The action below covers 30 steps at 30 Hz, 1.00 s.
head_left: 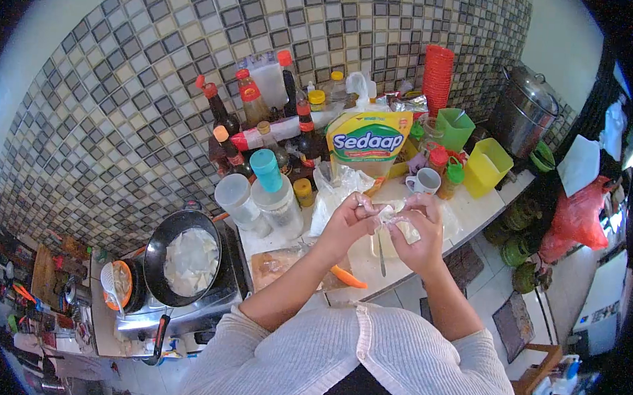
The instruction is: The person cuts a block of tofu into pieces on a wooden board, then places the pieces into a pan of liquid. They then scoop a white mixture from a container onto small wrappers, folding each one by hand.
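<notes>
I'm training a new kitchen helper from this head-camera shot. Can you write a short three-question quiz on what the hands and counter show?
1. True or false: both hands hold the same small pale folded wrapper.
2. What sits in the black round wok on the stove? A) pale flat sheets B) red chillies C) green leaves
3. Which colour is the cap of the clear plastic jar left of the hands?

Key
1. True: the left hand and the right hand meet on the small pale folded wrapper, fingers pinching it.
2. A: the black round wok holds pale flat sheets.
3. Teal, on the clear plastic jar.
</notes>
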{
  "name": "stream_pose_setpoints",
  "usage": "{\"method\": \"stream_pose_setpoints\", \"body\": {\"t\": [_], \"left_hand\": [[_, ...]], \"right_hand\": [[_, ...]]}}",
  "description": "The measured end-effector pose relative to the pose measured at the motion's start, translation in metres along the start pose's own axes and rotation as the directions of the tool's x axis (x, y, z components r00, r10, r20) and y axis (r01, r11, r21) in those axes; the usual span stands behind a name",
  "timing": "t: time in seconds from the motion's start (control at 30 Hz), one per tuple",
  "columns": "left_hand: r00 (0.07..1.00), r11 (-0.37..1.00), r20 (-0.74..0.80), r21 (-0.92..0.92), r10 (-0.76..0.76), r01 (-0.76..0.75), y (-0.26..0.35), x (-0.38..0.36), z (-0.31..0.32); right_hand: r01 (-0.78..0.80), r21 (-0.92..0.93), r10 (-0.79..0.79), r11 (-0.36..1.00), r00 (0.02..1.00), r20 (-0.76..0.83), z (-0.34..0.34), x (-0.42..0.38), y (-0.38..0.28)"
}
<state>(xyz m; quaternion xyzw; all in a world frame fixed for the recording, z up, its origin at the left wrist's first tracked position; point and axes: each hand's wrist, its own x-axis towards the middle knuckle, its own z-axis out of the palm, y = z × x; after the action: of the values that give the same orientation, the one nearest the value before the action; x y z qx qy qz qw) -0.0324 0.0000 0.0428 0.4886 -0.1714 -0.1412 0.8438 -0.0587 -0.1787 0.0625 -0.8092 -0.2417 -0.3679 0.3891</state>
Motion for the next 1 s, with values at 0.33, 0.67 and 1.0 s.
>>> {"method": "stream_pose_setpoints", "body": {"t": [0.33,0.67,1.0], "left_hand": [[0.964,0.88,0.089,0.395,0.25,-0.264,-0.0034,-0.0037,0.002],[0.975,0.963,0.12,0.175,0.188,-0.207,-0.0007,-0.0054,0.0067],[0.976,0.962,0.054,0.166,0.211,-0.217,-0.004,-0.0068,0.0106]], "right_hand": [[-0.155,0.188,0.143,0.97,0.987,0.077,-0.0074,0.0102,-0.0056],[-0.215,0.21,0.193,0.954,0.974,0.12,-0.0072,0.0069,-0.0047],[-0.215,0.189,0.216,0.958,0.976,0.018,0.0011,0.0057,-0.0067]]}}
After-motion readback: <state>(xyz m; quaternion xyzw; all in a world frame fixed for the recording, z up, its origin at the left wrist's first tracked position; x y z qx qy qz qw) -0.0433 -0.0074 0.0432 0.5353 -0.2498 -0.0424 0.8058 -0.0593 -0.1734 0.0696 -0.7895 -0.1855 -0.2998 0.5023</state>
